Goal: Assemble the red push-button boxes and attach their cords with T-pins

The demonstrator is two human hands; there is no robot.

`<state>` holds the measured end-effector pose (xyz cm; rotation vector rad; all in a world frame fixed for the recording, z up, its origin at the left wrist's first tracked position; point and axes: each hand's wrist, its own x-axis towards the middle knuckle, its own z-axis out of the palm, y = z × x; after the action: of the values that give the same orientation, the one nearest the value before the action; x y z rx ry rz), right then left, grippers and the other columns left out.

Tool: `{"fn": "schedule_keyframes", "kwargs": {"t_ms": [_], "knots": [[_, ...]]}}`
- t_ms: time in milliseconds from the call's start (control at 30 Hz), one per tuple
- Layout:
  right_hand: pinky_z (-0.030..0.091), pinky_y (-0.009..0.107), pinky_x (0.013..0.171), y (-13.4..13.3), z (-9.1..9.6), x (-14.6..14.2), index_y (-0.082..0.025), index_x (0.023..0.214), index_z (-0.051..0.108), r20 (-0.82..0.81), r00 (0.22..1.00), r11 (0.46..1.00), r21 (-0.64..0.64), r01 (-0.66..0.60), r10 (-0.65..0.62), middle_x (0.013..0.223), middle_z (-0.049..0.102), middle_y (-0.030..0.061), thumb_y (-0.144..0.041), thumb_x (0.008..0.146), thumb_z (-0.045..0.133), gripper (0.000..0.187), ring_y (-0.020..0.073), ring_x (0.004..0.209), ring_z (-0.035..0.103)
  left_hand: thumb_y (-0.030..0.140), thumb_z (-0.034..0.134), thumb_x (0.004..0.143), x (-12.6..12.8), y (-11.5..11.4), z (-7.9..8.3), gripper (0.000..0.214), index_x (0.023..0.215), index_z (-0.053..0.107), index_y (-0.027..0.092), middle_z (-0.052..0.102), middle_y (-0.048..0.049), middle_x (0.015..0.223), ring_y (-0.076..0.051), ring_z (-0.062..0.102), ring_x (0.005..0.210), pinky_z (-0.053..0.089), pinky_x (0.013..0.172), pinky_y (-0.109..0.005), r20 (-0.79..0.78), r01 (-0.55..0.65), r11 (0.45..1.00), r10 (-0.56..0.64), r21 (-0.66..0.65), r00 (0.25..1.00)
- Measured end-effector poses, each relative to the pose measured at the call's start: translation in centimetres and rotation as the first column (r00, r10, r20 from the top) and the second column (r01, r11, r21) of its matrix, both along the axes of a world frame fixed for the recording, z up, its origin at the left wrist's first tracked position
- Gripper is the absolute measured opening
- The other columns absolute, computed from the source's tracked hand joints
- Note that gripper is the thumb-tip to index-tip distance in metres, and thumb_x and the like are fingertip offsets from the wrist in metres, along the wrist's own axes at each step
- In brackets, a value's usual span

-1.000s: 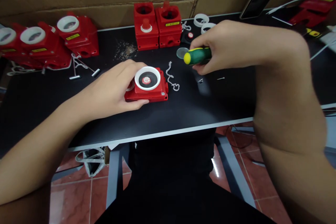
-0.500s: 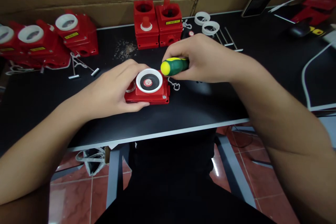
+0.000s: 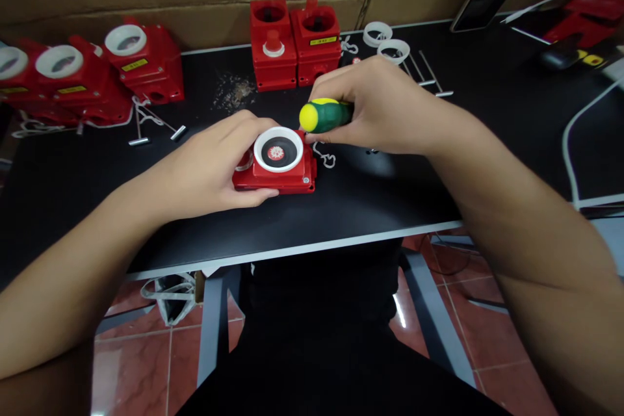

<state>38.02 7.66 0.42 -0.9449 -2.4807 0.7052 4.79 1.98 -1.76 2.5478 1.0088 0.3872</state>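
Observation:
My left hand (image 3: 227, 159) is wrapped round the left side of a red housing (image 3: 287, 181) lying on the black table. On its top sits a white ring (image 3: 260, 161) around a black disc with a red-and-white centre. My right hand (image 3: 373, 107) grips a screwdriver (image 3: 327, 115) by its green and yellow handle, its yellow end towards me. The handle is over the housing's far right corner; the screwdriver's tip is hidden behind it. Just right of the housing a white cord loop (image 3: 327, 157) lies on the table.
Several red housings (image 3: 151, 68) with white rings stand at the left, and two more red housings (image 3: 273, 68) stand at the back. Loose white rings (image 3: 394, 51) and thin metal T-bars (image 3: 436, 81) lie behind my right hand. Debris (image 3: 234, 92) is scattered near the back. A white cable (image 3: 568, 143) runs at the right.
My right hand and the screwdriver have shifted very slightly, the handle's end rising a little. My left hand keeps its hold on the red housing.

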Motion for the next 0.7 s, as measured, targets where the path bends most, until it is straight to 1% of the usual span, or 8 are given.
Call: {"fn": "schedule_keyframes", "kwargs": {"t_ms": [200,300,400,467,533,633,667,700], "knots": [[0.065,0.055,0.099,0.6,-0.1,0.4,-0.034,0.083,0.078,-0.054,0.994,0.99,-0.1,-0.096,0.091,0.115,0.092,0.0061,-0.051,0.095,0.096,0.027,0.0345,0.103,0.083,0.066,0.079,0.111,0.0,0.0,0.1,0.069,0.171,0.067,0.033,0.081,-0.0148,0.152,-0.046,0.082,0.131,0.074,0.119,-0.066,0.005,0.02,1.0,-0.02,-0.004,1.0],[0.07,0.055,0.11,0.5,0.4,0.7,-0.037,0.099,0.09,-0.063,0.987,0.98,-0.125,-0.152,0.145,0.132,0.093,0.0072,-0.053,0.095,0.098,0.018,0.0367,0.121,0.085,0.067,0.079,0.111,0.0,0.0,0.2,0.069,0.171,0.067,0.033,0.081,-0.0155,0.153,-0.046,0.082,0.131,0.074,0.118,-0.067,0.002,0.019,1.0,-0.019,-0.006,1.0],[0.07,0.05,0.119,-0.1,0.7,0.5,-0.035,0.112,0.09,-0.142,0.989,0.998,-0.041,-0.05,0.044,0.148,0.089,0.009,-0.047,0.105,0.09,0.014,0.0359,0.14,0.081,0.067,0.078,0.114,0.0,-0.1,0.2,0.068,0.171,0.067,0.032,0.081,-0.0154,0.152,-0.045,0.082,0.131,0.074,0.12,-0.066,-0.005,0.016,1.0,-0.016,0.003,1.0],[0.071,0.05,0.109,-0.6,0.7,0.0,-0.031,0.108,0.083,-0.33,0.941,0.997,0.004,0.078,-0.072,0.145,0.087,0.0109,-0.047,0.115,0.081,0.018,0.0338,0.125,0.083,0.068,0.078,0.114,0.0,-0.1,0.2,0.068,0.171,0.067,0.033,0.081,-0.0147,0.152,-0.044,0.082,0.131,0.074,0.121,-0.065,-0.001,0.013,1.0,-0.013,0.009,1.0],[0.071,0.051,0.104,-1.1,0.6,-0.5,-0.03,0.103,0.076,-0.515,0.849,0.986,0.034,0.162,-0.122,0.133,0.086,0.0112,-0.043,0.121,0.071,0.023,0.0318,0.111,0.083,0.07,0.079,0.113,0.0,-0.1,0.2,0.069,0.171,0.066,0.034,0.081,-0.0144,0.154,-0.045,0.082,0.132,0.074,0.122,-0.066,0.004,0.013,1.0,-0.013,0.009,1.0],[0.067,0.046,0.116,-1.8,0.4,-0.9,-0.031,0.099,0.071,-0.603,0.789,0.979,0.068,0.195,-0.115,0.119,0.084,0.0089,-0.032,0.127,0.064,0.028,0.0297,0.115,0.081,0.07,0.079,0.113,0.0,0.0,0.1,0.069,0.172,0.066,0.035,0.081,-0.0152,0.156,-0.046,0.082,0.133,0.074,0.123,-0.067,0.005,0.016,1.0,-0.016,0.007,1.0],[0.067,0.043,0.111,-2.0,0.3,-1.0,-0.031,0.101,0.071,-0.605,0.787,0.983,0.043,0.178,-0.116,0.117,0.085,0.0072,-0.036,0.13,0.065,0.03,0.0281,0.111,0.08,0.069,0.078,0.114,0.0,0.0,0.1,0.069,0.172,0.066,0.034,0.08,-0.0156,0.156,-0.046,0.082,0.134,0.073,0.124,-0.067,0.002,0.015,1.0,-0.015,0.005,1.0],[0.067,0.042,0.098,-2.1,0.2,-1.2,-0.032,0.104,0.07,-0.616,0.778,0.987,0.003,0.159,-0.123,0.115,0.085,0.0052,-0.044,0.132,0.068,0.03,0.0267,0.102,0.079,0.07,0.078,0.114,0.0,0.0,0.1,0.069,0.172,0.066,0.033,0.08,-0.0158,0.156,-0.046,0.082,0.135,0.073,0.125,-0.067,0.001,0.015,1.0,-0.015,0.005,1.0]]}}
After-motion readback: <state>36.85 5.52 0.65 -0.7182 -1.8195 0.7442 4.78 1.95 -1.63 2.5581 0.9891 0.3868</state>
